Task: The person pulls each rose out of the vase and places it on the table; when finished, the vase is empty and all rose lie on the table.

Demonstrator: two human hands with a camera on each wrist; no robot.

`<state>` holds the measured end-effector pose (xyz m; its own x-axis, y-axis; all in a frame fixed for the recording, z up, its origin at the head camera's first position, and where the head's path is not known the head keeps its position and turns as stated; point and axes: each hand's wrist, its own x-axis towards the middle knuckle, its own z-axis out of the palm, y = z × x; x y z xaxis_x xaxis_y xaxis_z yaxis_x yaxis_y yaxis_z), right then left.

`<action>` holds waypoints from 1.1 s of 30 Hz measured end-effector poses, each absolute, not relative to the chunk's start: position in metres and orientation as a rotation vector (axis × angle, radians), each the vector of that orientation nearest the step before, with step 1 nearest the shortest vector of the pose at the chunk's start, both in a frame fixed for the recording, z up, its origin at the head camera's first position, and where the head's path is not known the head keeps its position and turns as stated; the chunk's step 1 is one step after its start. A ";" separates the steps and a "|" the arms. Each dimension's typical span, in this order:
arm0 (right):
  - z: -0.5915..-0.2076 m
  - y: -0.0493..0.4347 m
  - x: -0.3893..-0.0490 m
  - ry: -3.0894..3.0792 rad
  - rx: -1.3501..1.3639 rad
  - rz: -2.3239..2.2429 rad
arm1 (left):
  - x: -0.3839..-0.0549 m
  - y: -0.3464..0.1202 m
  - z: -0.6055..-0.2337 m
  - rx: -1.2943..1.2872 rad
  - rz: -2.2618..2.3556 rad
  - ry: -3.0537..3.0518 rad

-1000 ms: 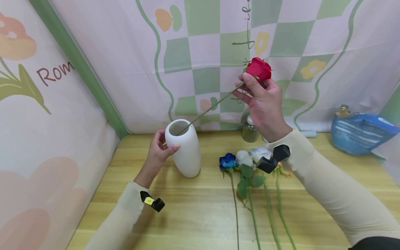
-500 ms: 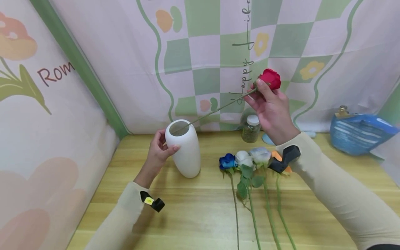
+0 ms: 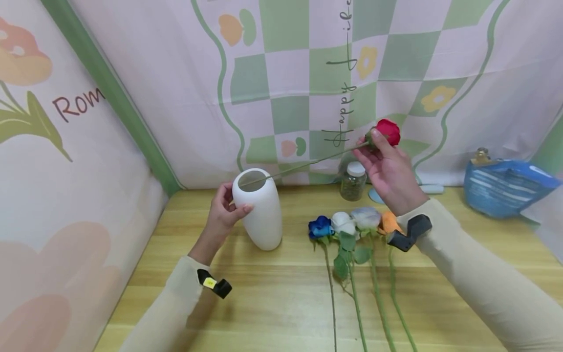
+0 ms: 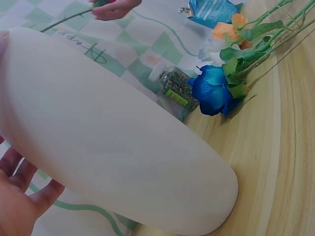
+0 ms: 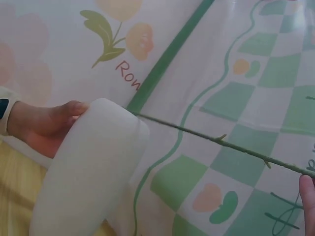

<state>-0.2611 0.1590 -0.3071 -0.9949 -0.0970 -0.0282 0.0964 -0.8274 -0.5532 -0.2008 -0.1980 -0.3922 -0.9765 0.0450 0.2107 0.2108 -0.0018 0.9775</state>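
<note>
A white vase [image 3: 263, 220] stands on the wooden table, its mouth facing up toward the head camera. My left hand [image 3: 223, 211] grips the vase near its rim, thumb in front and fingers behind. Up to the right, my right hand [image 3: 391, 168] pinches a red rose [image 3: 389, 132] just below its bloom. The rose's long stem [image 3: 316, 160] slants down to the left, and its lower end lies inside the vase's mouth. In the right wrist view, the stem [image 5: 197, 132] shows small side stubs and crosses the vase's rim.
Right of the vase lie a blue rose [image 3: 320, 227], a white rose [image 3: 343, 223], a pale lilac rose [image 3: 366, 218] and an orange flower [image 3: 389, 222], stems toward me. Behind them stand a lidded glass jar [image 3: 353, 182] and, farther right, a blue bag [image 3: 506, 188] with a clip.
My right hand has moved down and to the right with the red rose, so the stem lies flatter across the vase's rim. My left hand and the vase have stayed put.
</note>
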 end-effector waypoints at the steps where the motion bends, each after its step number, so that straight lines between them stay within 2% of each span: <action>1: -0.307 0.162 -0.261 0.872 0.024 -2.911 | -0.201 -0.199 -0.392 -0.280 -2.129 -2.127; 6: -0.308 0.184 -0.261 0.798 0.091 -2.928 | -0.202 -0.199 -0.394 -0.305 -2.145 -2.088; 13: -0.310 0.222 -0.260 0.854 -0.036 -2.900 | -0.203 -0.200 -0.395 -0.311 -2.154 -2.095; 20: -0.309 0.264 -0.258 1.020 -0.032 -2.864 | -0.203 -0.201 -0.395 -0.292 -2.162 -2.110; 27: -0.319 0.304 -0.259 1.403 0.063 -2.504 | -0.202 -0.199 -0.394 -0.295 -2.142 -2.119; 33: -0.334 0.316 -0.263 1.718 0.166 -2.172 | -0.201 -0.199 -0.395 -0.286 -2.127 -2.132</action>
<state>-0.2628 0.3163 -0.3343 -0.9264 -0.2093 -0.3129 0.3527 -0.1918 -0.9159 -0.2013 -0.1994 -0.3948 -0.9754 0.0506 0.2145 0.2147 -0.0033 0.9767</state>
